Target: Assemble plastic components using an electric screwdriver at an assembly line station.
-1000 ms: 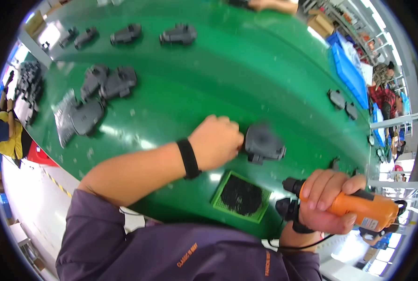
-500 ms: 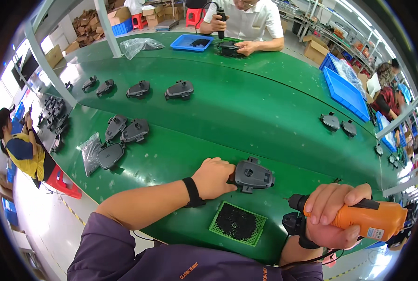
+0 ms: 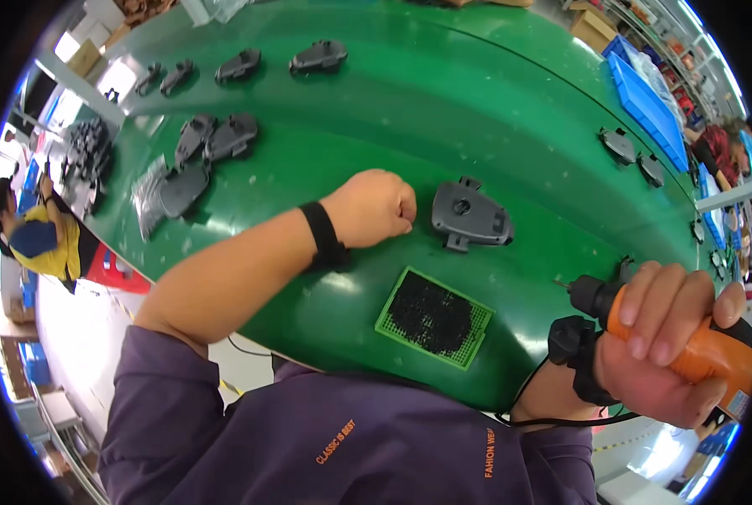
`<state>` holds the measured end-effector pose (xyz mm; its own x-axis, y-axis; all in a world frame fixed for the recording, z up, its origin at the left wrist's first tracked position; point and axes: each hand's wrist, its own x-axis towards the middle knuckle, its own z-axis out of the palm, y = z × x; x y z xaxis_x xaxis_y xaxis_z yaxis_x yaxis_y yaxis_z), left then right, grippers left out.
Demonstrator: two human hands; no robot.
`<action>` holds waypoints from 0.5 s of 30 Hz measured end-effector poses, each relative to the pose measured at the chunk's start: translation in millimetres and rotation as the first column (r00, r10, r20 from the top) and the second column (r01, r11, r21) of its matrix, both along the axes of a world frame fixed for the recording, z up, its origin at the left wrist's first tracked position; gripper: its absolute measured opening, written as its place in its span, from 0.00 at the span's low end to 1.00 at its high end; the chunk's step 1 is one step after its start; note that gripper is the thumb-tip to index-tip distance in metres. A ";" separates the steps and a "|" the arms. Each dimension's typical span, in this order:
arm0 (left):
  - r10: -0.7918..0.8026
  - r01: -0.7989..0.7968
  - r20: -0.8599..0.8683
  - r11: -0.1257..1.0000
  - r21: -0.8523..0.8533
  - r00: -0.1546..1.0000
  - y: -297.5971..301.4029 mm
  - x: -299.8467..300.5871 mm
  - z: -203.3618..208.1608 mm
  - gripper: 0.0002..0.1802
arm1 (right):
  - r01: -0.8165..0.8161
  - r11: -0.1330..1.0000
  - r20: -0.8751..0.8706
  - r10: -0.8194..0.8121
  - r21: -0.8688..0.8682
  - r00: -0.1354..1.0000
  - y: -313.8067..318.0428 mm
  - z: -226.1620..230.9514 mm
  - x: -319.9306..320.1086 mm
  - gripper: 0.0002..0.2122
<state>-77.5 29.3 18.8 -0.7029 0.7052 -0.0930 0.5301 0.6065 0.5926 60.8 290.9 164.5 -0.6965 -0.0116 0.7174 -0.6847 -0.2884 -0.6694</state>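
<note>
My left hand (image 3: pixel 370 208) is closed with its fingers curled under, a little left of a dark grey plastic housing (image 3: pixel 471 217) and apart from it. The inside of that hand is hidden. The housing lies flat on the green table, with a round knob-like part on top and tabs at its sides. At the right, my right hand (image 3: pixel 666 337) is wrapped round an orange electric screwdriver (image 3: pixel 704 353), its black nose and thin bit pointing left above the table. Between my arms lies a green tray (image 3: pixel 483 324) with many small black pieces, seemingly screws.
More grey housings (image 3: pixel 233 136) stand at the left beside a clear bag (image 3: pixel 148 198) of small parts. A row of housings (image 3: pixel 318 56) lies farther back; others (image 3: pixel 618 146) are at the right near a blue tray (image 3: pixel 648 109). A person in yellow (image 3: pixel 43 240) sits far left.
My left hand has come off the housing and now rests in a curl to its left. My right hand has shifted right with the screwdriver. The view has tilted down.
</note>
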 end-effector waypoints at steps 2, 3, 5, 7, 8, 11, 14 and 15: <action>-0.041 0.039 0.043 0.998 0.046 0.998 -6.2 -1.1 -1.3 0.07 | -0.065 0.995 -0.029 0.067 0.069 0.997 8.0 -3.2 -2.6 0.27; -0.086 0.084 0.033 0.995 0.060 0.996 -6.6 -0.5 -2.8 0.08 | -0.097 0.990 -0.044 0.102 0.102 0.994 7.4 -3.6 -4.3 0.28; -0.185 0.183 0.004 0.979 0.085 0.983 -6.9 1.3 -4.8 0.11 | -0.105 0.987 -0.021 0.109 0.120 0.994 5.0 -6.0 -6.4 0.28; -0.249 0.250 -0.028 0.964 0.088 0.968 -11.7 7.3 -3.9 0.12 | -0.084 0.986 -0.006 0.086 0.143 0.996 2.6 -7.4 -7.1 0.27; -0.312 0.317 -0.070 0.945 0.081 0.947 -13.6 10.3 -2.8 0.14 | -0.065 0.987 0.000 0.066 0.145 0.998 1.8 -7.3 -7.7 0.27; -0.420 0.431 -0.165 0.902 0.031 0.892 -18.0 15.3 -2.9 0.18 | -0.120 0.974 -0.008 0.124 0.193 0.992 -2.1 -9.7 -9.6 0.27; -0.482 0.489 -0.282 0.871 -0.049 0.830 -15.7 18.2 0.9 0.22 | -0.069 0.981 -0.014 0.073 0.180 0.997 -0.5 -12.2 -6.1 0.27; -0.519 0.502 -0.301 0.854 -0.138 0.800 -13.7 19.7 4.9 0.22 | -0.055 0.983 -0.021 0.060 0.174 0.998 1.3 -12.1 -5.4 0.27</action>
